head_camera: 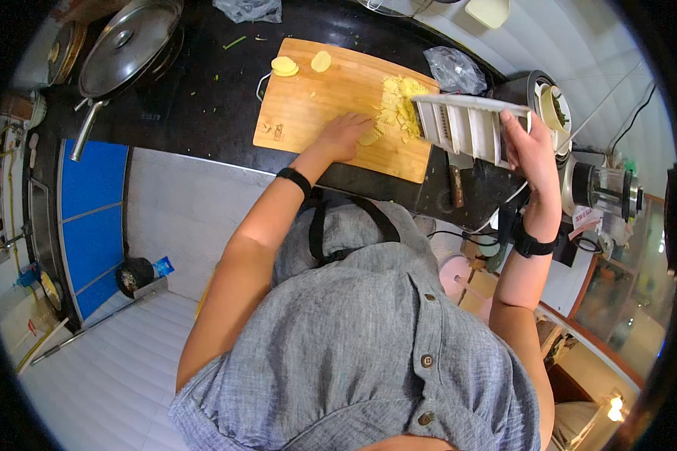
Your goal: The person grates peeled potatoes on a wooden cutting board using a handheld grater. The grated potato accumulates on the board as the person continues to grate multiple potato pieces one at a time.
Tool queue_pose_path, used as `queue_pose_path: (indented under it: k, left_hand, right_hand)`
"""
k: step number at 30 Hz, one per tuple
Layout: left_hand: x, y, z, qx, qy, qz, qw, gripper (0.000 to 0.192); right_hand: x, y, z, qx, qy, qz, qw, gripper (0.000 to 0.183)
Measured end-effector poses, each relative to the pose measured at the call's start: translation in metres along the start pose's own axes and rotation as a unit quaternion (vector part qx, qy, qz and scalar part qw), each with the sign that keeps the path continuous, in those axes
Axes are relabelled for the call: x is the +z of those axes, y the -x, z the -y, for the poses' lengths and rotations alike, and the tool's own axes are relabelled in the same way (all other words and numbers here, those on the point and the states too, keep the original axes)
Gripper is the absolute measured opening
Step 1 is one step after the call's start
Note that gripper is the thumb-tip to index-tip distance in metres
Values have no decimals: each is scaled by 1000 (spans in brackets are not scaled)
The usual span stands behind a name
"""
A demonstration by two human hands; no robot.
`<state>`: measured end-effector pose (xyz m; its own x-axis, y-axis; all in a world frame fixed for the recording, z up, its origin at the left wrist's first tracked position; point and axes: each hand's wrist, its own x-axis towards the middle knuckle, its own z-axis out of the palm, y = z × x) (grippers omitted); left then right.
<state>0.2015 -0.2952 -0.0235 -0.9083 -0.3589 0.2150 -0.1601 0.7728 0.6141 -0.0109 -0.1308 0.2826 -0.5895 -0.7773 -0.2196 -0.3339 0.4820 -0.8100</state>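
My right hand [527,138] grips the end frame of a white mandoline slicer [468,127], held tilted over the right end of the wooden cutting board [310,107]. Its far end is at a heap of thin yellow slices, apparently potato [399,104]. My left hand [347,135] rests low on the board, fingers stretched toward the heap. The fingertips touch or nearly touch a loose slice [370,135]. At the board's upper left lie a small stack of slices [284,66] and a single round slice [321,61].
A knife with a wooden handle [457,189] lies right of the board. A lidded pan [124,51] stands far left, its handle over the counter edge. Plastic bags [456,70], stacked bowls [554,110] and a blender [606,189] are at the right. Green scraps [234,43] dot the black counter [203,113].
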Motion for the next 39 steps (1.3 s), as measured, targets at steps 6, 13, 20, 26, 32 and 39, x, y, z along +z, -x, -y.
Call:
queue_pose_path:
  k: [6, 13, 20, 26, 32, 39]
  left_hand:
    - [-17, -43, -2, 35, -71, 225, 971, 64]
    - [-23, -43, -5, 97, -74, 173, 977, 72]
    - [-19, -65, -4, 107, -118, 306, 939, 68]
    - [-19, -37, -13, 25, -88, 189, 978, 60]
    - [11, -25, -41, -243, -120, 21, 962, 51]
    - [20, -25, -47, -334, 24, -35, 942, 52]
  right_hand:
    - [-3, 17, -35, 32, -30, 4, 999, 29]
    - [-1, 19, -50, 36, -56, 5, 998, 27]
    - [2, 19, -54, 47, -42, 2, 998, 26]
    - [4, 22, -57, 42, -51, 14, 998, 25]
    - [19, 12, -51, 50, -5, 29, 998, 30]
    - [75, -37, -21, -103, 152, 56, 981, 38]
